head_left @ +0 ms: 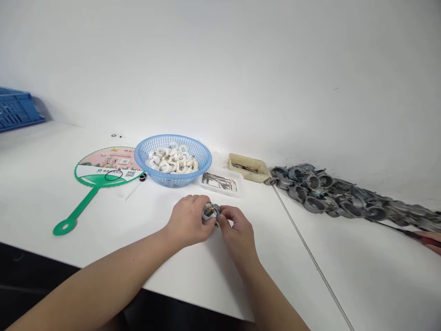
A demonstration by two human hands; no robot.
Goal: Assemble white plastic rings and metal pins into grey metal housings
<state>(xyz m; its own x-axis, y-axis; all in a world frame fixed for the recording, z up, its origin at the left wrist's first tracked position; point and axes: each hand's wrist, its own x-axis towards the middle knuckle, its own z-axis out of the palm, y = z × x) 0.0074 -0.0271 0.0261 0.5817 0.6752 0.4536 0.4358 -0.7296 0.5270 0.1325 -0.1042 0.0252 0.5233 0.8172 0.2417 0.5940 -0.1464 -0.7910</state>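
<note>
Near the middle of the white table, a small grey metal housing with a white ring and brass-coloured bits inside is gripped by my left hand, fingers wrapped round its left side. My right hand is closed at the right side of the housing, thumb and forefinger pinched at its edge; whether a separate small part is between them is hidden. Behind the hands stands a blue mesh basket filled with white rings. A clear tray with thin dark pieces lies just right of the basket.
A cream box holds slender items. Grey metal housings are piled along the right, beside a thin rod. A green-handled fan lies left; a blue crate stands far left. Another person's hand holds a red-handled tool at right.
</note>
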